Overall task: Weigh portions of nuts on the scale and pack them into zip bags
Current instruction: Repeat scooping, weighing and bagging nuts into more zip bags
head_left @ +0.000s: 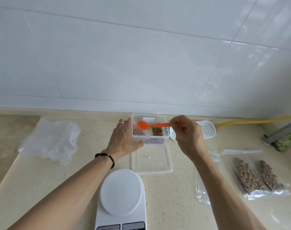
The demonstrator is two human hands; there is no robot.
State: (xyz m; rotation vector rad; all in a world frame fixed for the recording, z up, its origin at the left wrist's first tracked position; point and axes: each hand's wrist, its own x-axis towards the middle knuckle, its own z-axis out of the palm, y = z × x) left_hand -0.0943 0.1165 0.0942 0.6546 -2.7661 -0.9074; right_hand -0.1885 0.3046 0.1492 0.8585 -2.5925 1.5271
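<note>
- Nuts (157, 131) loose in clear tub (164, 120) at counter's back: light, rolling, spill-prone.
- Orange spoon (151, 125) above tub, thin, stiff; best pinched far up handle.
- Right hand (188, 136) pinching handle end.
- Left hand (123, 138) gripping tub's left wall, possibly a clear bag too.
- Scale (121, 196) in front, platter bare.

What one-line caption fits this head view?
Left hand steadies clear plastic nut container while right hand holds orange plastic spoon over it, behind white scale.

A clear lidless container (149, 128) of brown nuts (157, 131) stands at the tabletop's back edge; the white scale (120, 196) sits empty at the front edge; two filled zip bags (257, 176) lie flat toward the right.
</note>
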